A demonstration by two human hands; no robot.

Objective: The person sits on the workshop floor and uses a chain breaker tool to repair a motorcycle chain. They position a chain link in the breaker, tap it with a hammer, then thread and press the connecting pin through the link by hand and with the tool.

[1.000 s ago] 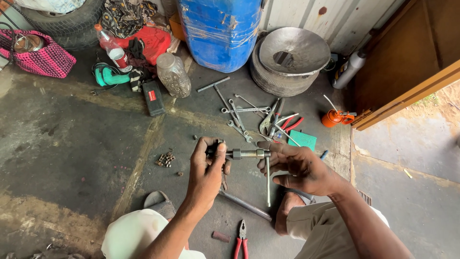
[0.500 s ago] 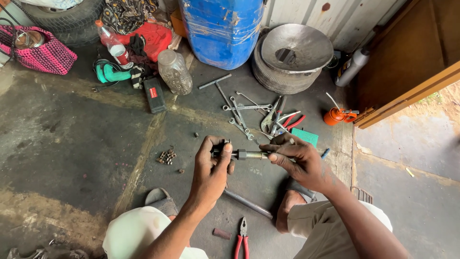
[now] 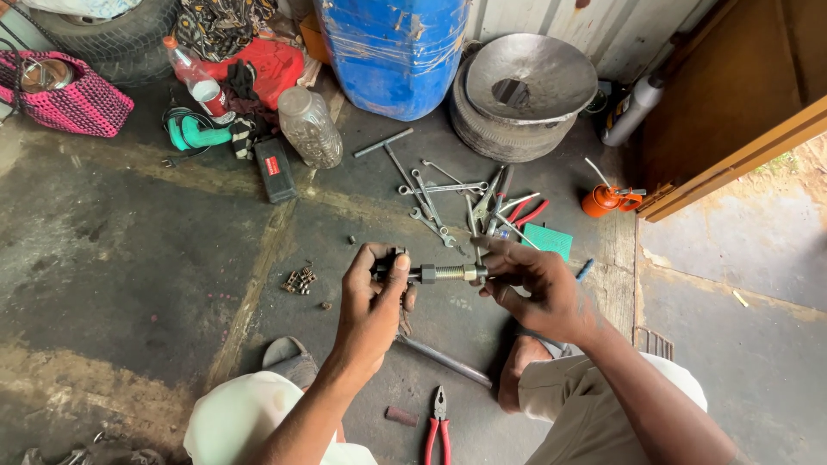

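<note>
I hold a dark threaded metal bolt point(image 3: 444, 274) level between both hands above the concrete floor. My left hand point(image 3: 372, 297) grips its left end, where a dark block-like part sits on it. My right hand point(image 3: 534, 284) pinches the right end with the fingertips, where a small nut or sleeve sits on the thread. Both forearms reach in from the bottom of the view, and my knees are below them.
Spanners and pliers point(image 3: 469, 202) lie scattered beyond my hands, beside a green cloth point(image 3: 544, 241). Red-handled pliers point(image 3: 438, 426) and a metal rod point(image 3: 444, 362) lie near my feet. Farther back stand a blue drum point(image 3: 392, 52), a metal bowl on a tyre point(image 3: 525, 82), an orange oil can point(image 3: 607, 200) and a plastic bottle point(image 3: 310, 127).
My hands with the bolt have drifted slightly lower and right. My right hand has shifted from a flat reach to pinching the bolt's right end with its fingertips.
</note>
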